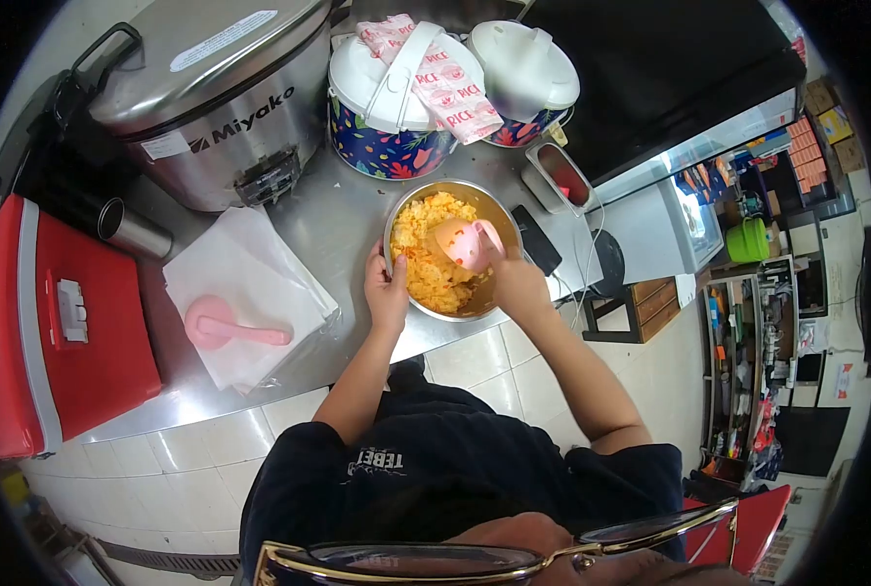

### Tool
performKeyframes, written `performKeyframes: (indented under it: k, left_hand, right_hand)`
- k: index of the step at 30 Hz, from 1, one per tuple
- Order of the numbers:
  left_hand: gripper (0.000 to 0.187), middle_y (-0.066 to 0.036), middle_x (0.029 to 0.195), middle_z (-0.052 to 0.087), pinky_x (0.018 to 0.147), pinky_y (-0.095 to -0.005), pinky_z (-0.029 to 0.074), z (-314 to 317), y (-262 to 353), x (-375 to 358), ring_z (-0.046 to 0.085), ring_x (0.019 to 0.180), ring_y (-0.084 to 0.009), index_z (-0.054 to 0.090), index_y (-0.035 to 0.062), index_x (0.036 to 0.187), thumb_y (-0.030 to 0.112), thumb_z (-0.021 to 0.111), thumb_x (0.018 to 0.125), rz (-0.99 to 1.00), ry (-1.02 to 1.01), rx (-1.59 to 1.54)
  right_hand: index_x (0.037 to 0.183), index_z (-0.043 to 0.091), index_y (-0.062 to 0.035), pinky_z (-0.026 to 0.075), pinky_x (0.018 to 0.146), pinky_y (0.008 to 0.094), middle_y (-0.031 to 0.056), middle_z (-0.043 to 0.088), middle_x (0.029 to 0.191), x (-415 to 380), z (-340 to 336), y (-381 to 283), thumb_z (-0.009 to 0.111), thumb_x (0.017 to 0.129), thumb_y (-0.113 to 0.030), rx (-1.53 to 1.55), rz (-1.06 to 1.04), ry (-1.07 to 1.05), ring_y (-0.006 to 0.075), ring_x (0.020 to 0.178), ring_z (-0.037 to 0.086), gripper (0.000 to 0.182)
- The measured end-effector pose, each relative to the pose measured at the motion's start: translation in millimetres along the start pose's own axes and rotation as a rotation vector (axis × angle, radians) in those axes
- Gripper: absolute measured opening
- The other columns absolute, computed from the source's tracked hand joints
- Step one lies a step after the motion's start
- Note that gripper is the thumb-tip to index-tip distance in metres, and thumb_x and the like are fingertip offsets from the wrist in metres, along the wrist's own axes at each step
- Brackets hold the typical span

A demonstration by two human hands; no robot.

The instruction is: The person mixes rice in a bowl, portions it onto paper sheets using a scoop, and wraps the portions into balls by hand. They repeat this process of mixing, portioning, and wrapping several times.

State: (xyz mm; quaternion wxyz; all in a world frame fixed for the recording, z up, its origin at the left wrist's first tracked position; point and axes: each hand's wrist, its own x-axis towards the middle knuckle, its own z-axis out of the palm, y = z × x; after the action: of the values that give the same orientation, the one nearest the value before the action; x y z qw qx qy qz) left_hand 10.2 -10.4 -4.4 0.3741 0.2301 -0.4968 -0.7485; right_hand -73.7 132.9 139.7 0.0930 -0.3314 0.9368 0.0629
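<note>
A round metal bowl (497,215) on the steel counter holds yellow-orange rice (437,283), perhaps fried. My left hand (388,291) grips the bowl's near left rim, with the thumb over the edge. In my right hand (519,287) is the handle of a pink rice scoop (465,246), its head over the rice inside the bowl. Grains and orange bits cling to the scoop. Left of the bowl, a second pink scoop (211,323) lies on a stack of white paper sheets (245,264).
Behind the bowl stand a large steel Miyako rice cooker (221,117) and two patterned, white-lidded pots (392,137). A rectangular metal container (558,179), a black phone (536,240) and cables lie to the right. A red cooler box (84,322) is at the left.
</note>
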Motion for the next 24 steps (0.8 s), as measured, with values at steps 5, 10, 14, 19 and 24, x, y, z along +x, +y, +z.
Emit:
performKeyframes:
  k: [5, 10, 14, 19, 24]
  left_hand:
    - [0.023, -0.022, 0.136, 0.040, 0.093, -0.0291, 0.034, -4.8, -6.0, 5.4, 0.045, 0.118, -0.0221, 0.042, 0.0025, 0.070, 0.006, 0.056, 0.089, -0.012, -0.014, 0.013]
    - [0.019, -0.020, 0.134, 0.043, 0.093, -0.0289, 0.035, -16.5, 2.7, 15.0, 0.046, 0.116, -0.0193, 0.047, 0.0007, 0.073, 0.006, 0.057, 0.088, 0.008, -0.122, 0.177]
    - [0.011, -0.014, 0.133, 0.045, 0.090, -0.0267, 0.036, -21.5, 14.1, 43.3, 0.048, 0.112, -0.0164, 0.055, -0.0022, 0.082, 0.007, 0.057, 0.088, -0.111, -0.208, 0.083]
    - [0.023, -0.012, 0.135, 0.043, 0.083, -0.0238, 0.037, -28.1, -3.4, 58.8, 0.048, 0.102, -0.0127, 0.046, 0.0037, 0.068, 0.007, 0.059, 0.086, -0.086, -0.225, 0.135]
    - [0.028, -0.008, 0.129, 0.043, 0.083, -0.0242, 0.036, -18.0, 10.9, 53.7, 0.045, 0.105, -0.0119, 0.044, 0.0056, 0.063, 0.007, 0.060, 0.086, -0.113, -0.094, 0.068]
  right_hand:
    - [0.130, 0.041, -0.0052, 0.055, 0.067, 0.0394, 0.0175, 0.059, 0.096, -11.0, 5.3, -28.6, 0.050, 0.082, -0.009, -0.110, -0.208, -0.203, 0.0312, 0.078, 0.066, 0.049]
    - [0.118, 0.053, -0.0109, 0.051, 0.069, 0.0443, 0.0183, 0.065, 0.084, 21.8, -32.8, -23.5, 0.057, 0.076, -0.013, 0.087, -0.355, -0.390, 0.0343, 0.083, 0.063, 0.042]
    - [0.106, 0.059, -0.0124, 0.050, 0.075, 0.0437, 0.0186, 0.064, 0.090, 42.6, -58.1, 12.1, 0.054, 0.078, -0.011, 0.172, -0.347, -0.301, 0.0372, 0.084, 0.062, 0.029]
    - [0.105, 0.060, -0.0046, 0.054, 0.061, 0.0402, 0.0206, 0.063, 0.089, 72.5, 2.4, -16.6, 0.054, 0.081, -0.009, -0.088, -0.370, -0.122, 0.0316, 0.071, 0.066, 0.025]
    - [0.117, 0.056, -0.0082, 0.054, 0.057, 0.0396, 0.0171, 0.060, 0.086, 33.0, 10.3, -2.8, 0.048, 0.083, -0.010, -0.155, -0.564, -0.047, 0.0296, 0.066, 0.066, 0.035]
